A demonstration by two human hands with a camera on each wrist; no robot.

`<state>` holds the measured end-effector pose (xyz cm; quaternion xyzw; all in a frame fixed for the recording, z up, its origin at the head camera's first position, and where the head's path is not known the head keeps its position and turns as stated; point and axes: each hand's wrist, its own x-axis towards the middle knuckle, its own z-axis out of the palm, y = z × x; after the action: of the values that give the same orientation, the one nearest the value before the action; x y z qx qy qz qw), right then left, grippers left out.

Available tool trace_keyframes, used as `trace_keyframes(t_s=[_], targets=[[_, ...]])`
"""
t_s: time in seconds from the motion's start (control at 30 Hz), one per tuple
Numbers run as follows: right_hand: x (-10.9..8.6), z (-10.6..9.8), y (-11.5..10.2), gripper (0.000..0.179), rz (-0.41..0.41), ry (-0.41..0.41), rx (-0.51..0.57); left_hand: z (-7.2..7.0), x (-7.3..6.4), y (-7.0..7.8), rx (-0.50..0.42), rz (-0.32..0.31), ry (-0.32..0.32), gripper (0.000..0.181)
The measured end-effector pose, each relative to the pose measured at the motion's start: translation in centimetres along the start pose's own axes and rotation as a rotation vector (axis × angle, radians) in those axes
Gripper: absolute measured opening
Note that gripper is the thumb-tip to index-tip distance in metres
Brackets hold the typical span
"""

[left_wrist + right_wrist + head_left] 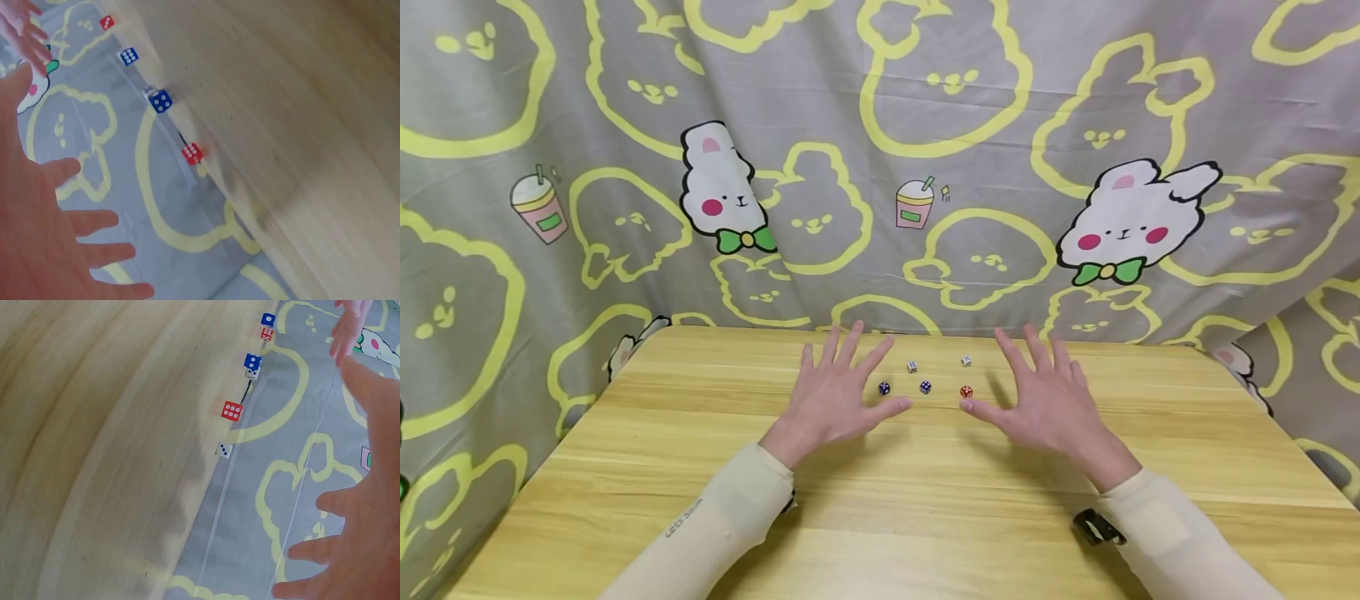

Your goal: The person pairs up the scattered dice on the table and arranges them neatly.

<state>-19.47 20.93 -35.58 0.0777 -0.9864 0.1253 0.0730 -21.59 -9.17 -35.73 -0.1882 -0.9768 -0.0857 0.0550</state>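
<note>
Several small dice lie on the wooden table between and beyond the two hands. In the head view a blue die (884, 388) is beside my left hand (831, 400), and another blue die (926, 387) sits further right. Behind them are a white die (912, 367) and a second white die (966, 361). A red die (966, 392) lies just beyond the thumb of my right hand (1051, 407). Both hands hover over the table with fingers spread, holding nothing. The left wrist view shows another red die (192, 153), which the head view does not show.
A grey curtain (820, 100) with yellow outlines and cartoon animals hangs behind the wooden table (895, 533) and along its sides. A black strap piece (1097, 527) is at the right wrist. Both forearms wear cream sleeves (722, 517).
</note>
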Motion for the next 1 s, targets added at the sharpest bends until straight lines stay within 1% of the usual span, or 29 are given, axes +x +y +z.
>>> trace_keyframes(t_s=[0.1, 0.23, 0.43, 0.57, 0.77, 1.0], targets=[[0.1, 0.0, 0.0, 0.118, -0.001, -0.02, 0.02, 0.0, 0.1, 0.4, -0.034, 0.005, -0.035, 0.091], [0.3, -0.1, -0.2, 0.113, 0.01, -0.057, 0.053, 0.2, 0.4, 1.0, -0.055, 0.031, -0.07, 0.09], [0.7, -0.3, -0.2, 0.101, 0.0, -0.103, 0.15, 0.6, 1.0, 2.1, -0.074, 0.087, -0.132, 0.085], [1.1, -0.4, -0.2, 0.092, 0.0, -0.134, 0.22, 0.8, 1.4, 2.7, -0.085, 0.111, -0.169, 0.082], [1.9, -0.3, -0.4, 0.078, 0.046, -0.194, 0.304, 1.1, 2.1, 3.3, -0.091, 0.15, -0.218, 0.079], [2.8, 0.3, -0.4, 0.06, 0.087, -0.227, 0.364, 1.3, 2.7, 4.0, -0.116, 0.189, -0.281, 0.079]])
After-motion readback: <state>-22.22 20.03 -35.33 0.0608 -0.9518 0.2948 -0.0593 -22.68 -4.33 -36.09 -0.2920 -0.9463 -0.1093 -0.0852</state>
